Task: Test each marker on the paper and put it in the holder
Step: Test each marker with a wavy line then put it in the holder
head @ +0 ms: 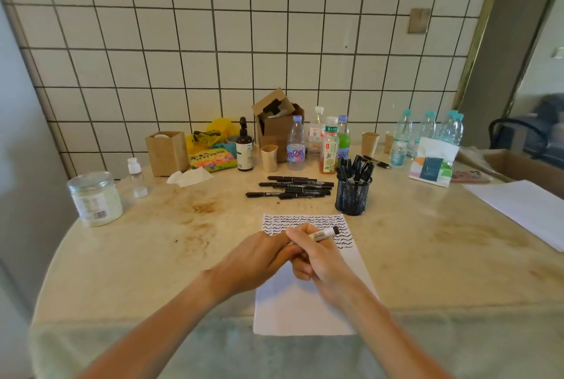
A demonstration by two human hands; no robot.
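Right hand (317, 259) is gripping marker (324, 234) over paper (308, 305) w/ left hand (259, 256) pinching its near end, prob. working the cap; holder (352, 195) is waiting just beyond.

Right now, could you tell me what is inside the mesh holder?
The mesh holder holds several black markers standing upright, caps poking above its rim. Their lower ends are blurred behind the mesh, so no exact count.

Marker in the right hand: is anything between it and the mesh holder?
Nothing visible. The marker in the right hand sits over the paper; the mesh holder stands just beyond the paper's far right corner, open table between.
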